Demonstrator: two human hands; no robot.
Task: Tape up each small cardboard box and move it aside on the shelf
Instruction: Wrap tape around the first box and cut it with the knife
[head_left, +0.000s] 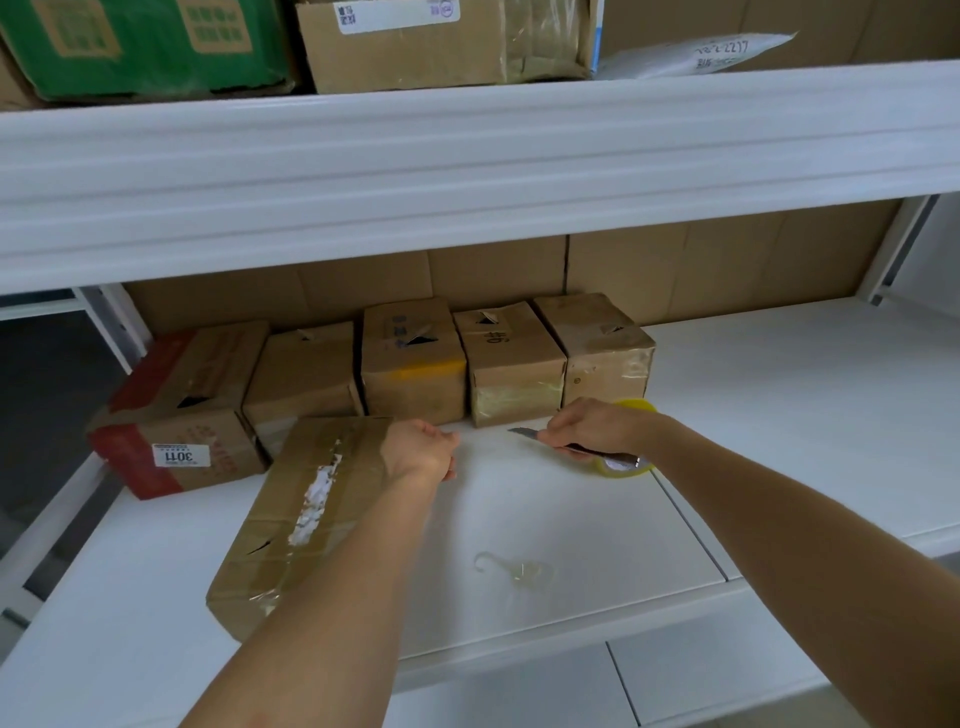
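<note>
A taped cardboard box (296, 514) with a torn white strip along its top lies at the front left of the white shelf (571, 519). My left hand (421, 452) hovers beside its far right corner, fingers curled, holding nothing that I can see. My right hand (597, 428) grips a utility knife (524, 434) with its blade pointing left. Under that hand sits a roll of clear tape with a yellow core (626, 465). Several small cardboard boxes (514, 364) stand in a row against the shelf's back.
A crumpled scrap of clear tape (519, 569) lies on the shelf near the front. A box with red tape and a "3011" label (176, 415) stands at the left end. The upper shelf beam (467, 171) overhangs the work area. More boxes sit above.
</note>
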